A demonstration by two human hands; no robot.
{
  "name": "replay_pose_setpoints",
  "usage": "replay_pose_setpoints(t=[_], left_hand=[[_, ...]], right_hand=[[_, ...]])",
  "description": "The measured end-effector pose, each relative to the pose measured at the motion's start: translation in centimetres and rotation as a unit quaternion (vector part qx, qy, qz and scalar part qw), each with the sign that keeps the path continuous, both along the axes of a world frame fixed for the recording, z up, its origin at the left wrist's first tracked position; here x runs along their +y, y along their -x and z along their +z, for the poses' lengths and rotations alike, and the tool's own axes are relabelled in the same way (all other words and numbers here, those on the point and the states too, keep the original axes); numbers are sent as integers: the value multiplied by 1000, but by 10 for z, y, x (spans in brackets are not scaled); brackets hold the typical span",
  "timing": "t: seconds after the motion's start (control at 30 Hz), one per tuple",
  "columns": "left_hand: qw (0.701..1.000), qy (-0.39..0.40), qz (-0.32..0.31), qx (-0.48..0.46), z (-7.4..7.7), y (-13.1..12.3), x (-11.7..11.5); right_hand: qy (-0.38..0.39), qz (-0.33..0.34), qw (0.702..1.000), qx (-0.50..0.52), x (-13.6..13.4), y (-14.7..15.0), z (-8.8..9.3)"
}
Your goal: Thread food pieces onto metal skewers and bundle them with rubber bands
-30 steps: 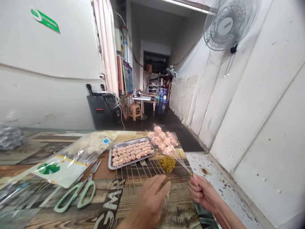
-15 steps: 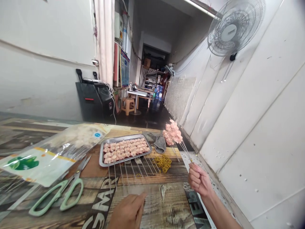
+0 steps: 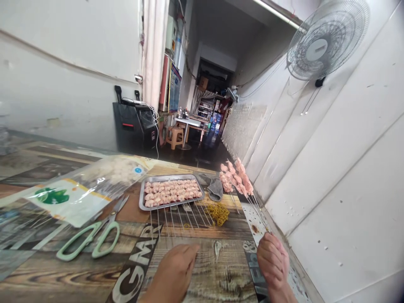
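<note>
To the right of one tray (image 3: 170,178), right grip (image 3: 274,260) clasps perhaps three skewers (image 3: 244,181); left grip (image 3: 176,267), can't tell

Left hand (image 3: 176,266): on the near side of the tray (image 3: 172,177), back up, fingers bunched and angled forward-right, undersides hidden. Left wrist (image 3: 159,289) bare. Right hand (image 3: 273,257): right of the tray and nearer the wearer, clenched fist, right wrist (image 3: 281,289) bare, behind it. Hands well apart.
</note>
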State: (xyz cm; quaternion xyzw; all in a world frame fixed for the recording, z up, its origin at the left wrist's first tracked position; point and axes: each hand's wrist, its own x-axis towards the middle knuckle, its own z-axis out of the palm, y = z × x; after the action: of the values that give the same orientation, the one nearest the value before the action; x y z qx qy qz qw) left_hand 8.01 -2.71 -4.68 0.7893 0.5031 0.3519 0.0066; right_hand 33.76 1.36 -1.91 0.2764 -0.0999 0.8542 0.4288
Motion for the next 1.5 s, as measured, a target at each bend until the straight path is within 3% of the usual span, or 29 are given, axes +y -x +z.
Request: replay_pose_setpoints(t=[0.1, 0.2, 0.27, 0.3, 0.33, 0.37, 0.4, 0.47, 0.53, 0.57, 0.6, 0.67, 0.73, 0.83, 0.9, 1.03, 1.1, 1.33, 1.43, 1.5], left_hand=[[996, 47, -28, -65, 9, -9, 1], [979, 122, -51, -154, 24, -21, 2], [955, 183, -54, -227, 35, -30, 6], [936, 215, -57, -274, 41, -35, 8], [909, 247, -64, -329, 45, -40, 11], [876, 278, -76, -387, 49, -45, 14], [838, 306, -89, -443, 52, -50, 16], [767, 349, -108, -528, 56, -58, 19], [728, 364, -101, -572, 56, -63, 19], [719, 363, -91, -585, 55, -65, 18], [715, 359, -81, -594, 54, -65, 17], [713, 346, -67, -607, 51, -65, 14], [709, 339, -65, -615, 49, -65, 13], [718, 332, -63, -608, 49, -66, 12], [737, 323, -63, -590, 50, -69, 12], [775, 303, -76, -550, 50, -74, 13], [794, 293, -80, -527, 47, -74, 14], [861, 257, -66, -433, 43, -72, 12], [875, 245, -86, -409, 41, -75, 10], [879, 246, -93, -398, 38, -76, 9]], right_hand=[[-19, -14, 1000, 8, -11, 7, -5], [-45, -86, 980, -175, -20, 13, -5], [-72, -146, 919, -360, -26, 18, -3], [-92, -176, 870, -451, -29, 22, -2], [-121, -215, 807, -536, -31, 26, -3], [-160, -269, 726, -612, -32, 31, -4], [-207, -336, 627, -672, -34, 36, -8], [-306, -473, 396, -725, -34, 45, -19], [-373, -568, 194, -707, -33, 53, -33], [-389, -598, 123, -690, -34, 57, -40], [-394, -620, 70, -675, -34, 60, -47], [-382, -648, 13, -659, -37, 65, -55], [-376, -653, 13, -658, -42, 68, -58], [-379, -638, 53, -669, -48, 70, -53], [-363, -611, 101, -696, -50, 69, -45], [-324, -524, 226, -754, -49, 62, -27], [-313, -501, 262, -763, -47, 58, -21], [-263, -598, 294, -698, -37, 54, 0], [-269, -574, 336, -697, -29, 57, 16], [-267, -555, 348, -706, -24, 60, 23]])
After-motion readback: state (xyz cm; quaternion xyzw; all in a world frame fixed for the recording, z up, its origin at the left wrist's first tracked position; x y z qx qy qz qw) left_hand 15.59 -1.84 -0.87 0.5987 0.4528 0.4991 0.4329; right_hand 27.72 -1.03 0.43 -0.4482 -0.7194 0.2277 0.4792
